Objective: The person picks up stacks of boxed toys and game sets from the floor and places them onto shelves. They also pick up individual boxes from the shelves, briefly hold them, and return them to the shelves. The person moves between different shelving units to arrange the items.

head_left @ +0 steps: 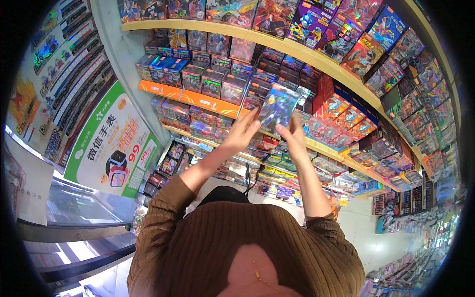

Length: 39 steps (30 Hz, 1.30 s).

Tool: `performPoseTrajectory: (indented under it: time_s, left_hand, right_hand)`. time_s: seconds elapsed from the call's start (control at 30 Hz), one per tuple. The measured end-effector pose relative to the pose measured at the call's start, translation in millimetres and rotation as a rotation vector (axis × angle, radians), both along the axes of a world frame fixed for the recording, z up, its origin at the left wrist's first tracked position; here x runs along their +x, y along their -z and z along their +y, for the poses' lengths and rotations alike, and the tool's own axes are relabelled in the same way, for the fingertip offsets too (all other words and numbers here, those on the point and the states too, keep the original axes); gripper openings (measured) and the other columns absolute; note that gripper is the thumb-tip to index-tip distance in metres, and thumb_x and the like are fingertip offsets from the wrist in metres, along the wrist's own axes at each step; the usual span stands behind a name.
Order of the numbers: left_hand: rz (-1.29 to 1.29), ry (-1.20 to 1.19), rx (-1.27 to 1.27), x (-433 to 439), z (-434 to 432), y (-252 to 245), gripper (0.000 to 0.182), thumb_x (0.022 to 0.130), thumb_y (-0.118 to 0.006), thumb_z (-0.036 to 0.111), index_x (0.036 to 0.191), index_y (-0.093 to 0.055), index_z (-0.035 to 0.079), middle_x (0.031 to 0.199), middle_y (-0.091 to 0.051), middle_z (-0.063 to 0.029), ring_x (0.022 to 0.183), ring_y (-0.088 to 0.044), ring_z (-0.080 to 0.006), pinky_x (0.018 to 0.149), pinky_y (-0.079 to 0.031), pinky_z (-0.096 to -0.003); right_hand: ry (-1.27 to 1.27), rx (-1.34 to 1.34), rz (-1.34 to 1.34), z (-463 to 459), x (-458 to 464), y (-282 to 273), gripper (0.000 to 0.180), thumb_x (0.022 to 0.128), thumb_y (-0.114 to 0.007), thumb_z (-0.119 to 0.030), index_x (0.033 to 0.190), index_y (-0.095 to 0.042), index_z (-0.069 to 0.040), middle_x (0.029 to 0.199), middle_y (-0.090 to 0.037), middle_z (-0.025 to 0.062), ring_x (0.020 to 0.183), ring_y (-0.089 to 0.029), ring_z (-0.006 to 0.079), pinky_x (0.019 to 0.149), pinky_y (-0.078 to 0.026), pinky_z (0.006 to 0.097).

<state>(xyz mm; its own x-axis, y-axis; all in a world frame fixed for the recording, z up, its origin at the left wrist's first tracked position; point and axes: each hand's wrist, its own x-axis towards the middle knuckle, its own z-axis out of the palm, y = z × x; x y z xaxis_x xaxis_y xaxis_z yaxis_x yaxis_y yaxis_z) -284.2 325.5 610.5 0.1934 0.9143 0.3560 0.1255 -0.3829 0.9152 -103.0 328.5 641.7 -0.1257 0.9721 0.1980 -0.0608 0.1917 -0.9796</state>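
Note:
A glossy toy box (pixel 279 108) with a blue and white robot figure printed on it is held up before the middle shelves, slightly tilted. My right hand (pixel 291 133) grips its lower right edge, with the thumb on the front face. My left hand (pixel 243 130) is at the box's left edge, its fingers extended and close together; whether it bears any of the weight I cannot tell. Behind the box stand rows of small boxed figures (pixel 211 83) over an orange shelf strip (pixel 193 99). Red toy boxes (pixel 336 105) stand to the right.
Large toy boxes (pixel 274 16) line the upper shelf, whose wooden edge (pixel 237 31) curves overhead. Lower shelves hold more small packages (pixel 282 174). At the left are a glass panel and a green and white poster (pixel 118 148). Tiled floor (pixel 356 222) shows at the lower right.

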Motion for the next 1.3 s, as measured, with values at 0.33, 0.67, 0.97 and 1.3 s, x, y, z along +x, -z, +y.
performPoseTrajectory:
  time_s: [0.33, 0.67, 0.97, 1.3]
  left_hand:
    - [0.78, -0.375, 0.683, 16, 126, -35, 0.05, 0.079, -0.055, 0.021, 0.121, -0.043, -0.004, 0.126, -0.042, -0.0192, 0.124, -0.033, -0.0332, 0.104, -0.026, -0.0407]
    - [0.494, -0.419, 0.635, 21, 123, -10, 0.056, 0.073, -0.062, 0.018, 0.121, -0.042, -0.004, 0.126, -0.044, -0.0193, 0.122, -0.037, -0.0313, 0.104, -0.029, -0.0374]
    - [0.352, -0.415, 0.572, 24, 120, -14, 0.059, 0.071, -0.062, 0.016, 0.122, -0.039, -0.004, 0.116, -0.044, -0.0189, 0.117, -0.04, -0.0327, 0.099, -0.036, -0.0369]
    - [0.488, -0.444, 0.605, 27, 127, -13, 0.059, 0.071, -0.058, 0.014, 0.124, -0.039, -0.005, 0.117, -0.043, -0.0191, 0.118, -0.038, -0.033, 0.098, -0.036, -0.0371]
  right_hand:
    - [0.161, 0.63, -0.327, 115, 17, -27, 0.085, 0.066, -0.072, -0.008, 0.133, -0.022, 0.004, 0.127, -0.038, 0.0194, 0.117, -0.041, 0.025, 0.099, -0.032, 0.0351]
    - [0.064, 0.35, -0.31, 159, 27, -41, 0.071, 0.076, -0.069, -0.011, 0.131, -0.026, 0.003, 0.127, -0.042, 0.0145, 0.11, -0.045, 0.0205, 0.089, -0.038, 0.0289]
    - [-0.035, 0.275, -0.683, 185, 16, -63, 0.065, 0.078, -0.067, -0.033, 0.122, -0.038, 0.005, 0.115, -0.052, 0.0156, 0.102, -0.048, 0.0214, 0.088, -0.036, 0.0298]
    - [0.014, 0.296, -1.019, 184, 26, -85, 0.061, 0.076, -0.065, -0.039, 0.115, -0.047, 0.004, 0.107, -0.059, 0.0174, 0.1, -0.055, 0.0262, 0.088, -0.039, 0.0329]
